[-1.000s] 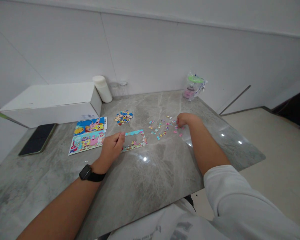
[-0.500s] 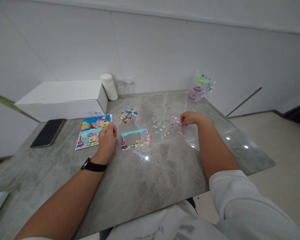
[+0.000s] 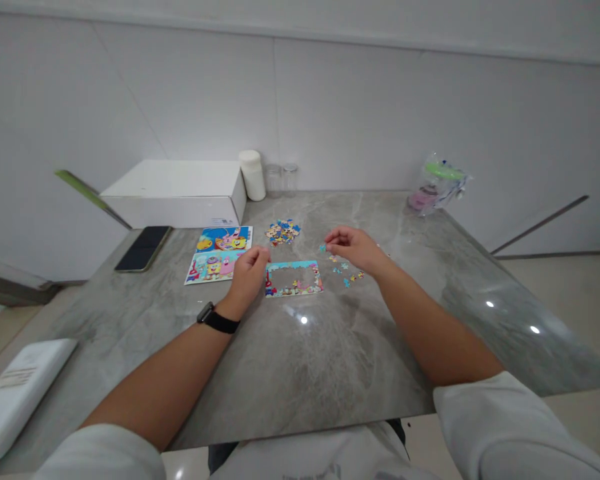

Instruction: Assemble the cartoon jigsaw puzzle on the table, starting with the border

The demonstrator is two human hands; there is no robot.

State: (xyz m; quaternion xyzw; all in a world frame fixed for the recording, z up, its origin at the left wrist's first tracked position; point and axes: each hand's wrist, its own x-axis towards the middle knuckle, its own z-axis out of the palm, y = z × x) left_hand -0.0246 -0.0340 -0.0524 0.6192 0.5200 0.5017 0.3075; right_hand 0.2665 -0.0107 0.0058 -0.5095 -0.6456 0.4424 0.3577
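Observation:
My right hand (image 3: 353, 248) is above the loose puzzle pieces (image 3: 347, 283) on the right, fingers pinched, with a small teal puzzle piece (image 3: 323, 247) at the fingertips. By the upper left corner of the puzzle frame (image 3: 307, 289) is my left hand (image 3: 250, 267), its fingers closed. Whether anything is inside them I cannot make out. The frame has a cartoon border with a few pieces along its bottom and a bare grey middle. Partly behind my left hand lies a cartoon picture sheet (image 3: 211, 267). Farther back is a heap of puzzle pieces (image 3: 283, 232).
A dark phone (image 3: 143, 249) lies left of the sheet, before a white box (image 3: 175, 212). Near the wall stand a white bottle (image 3: 253, 177) and two clear glasses (image 3: 290, 180). A bagged cup (image 3: 433, 187) is at back right, a white case (image 3: 25, 393) at near left.
My right hand has moved left from the far side of the loose pieces, now with a teal piece. My left hand has shifted toward the frame's corner. The camera view has turned left.

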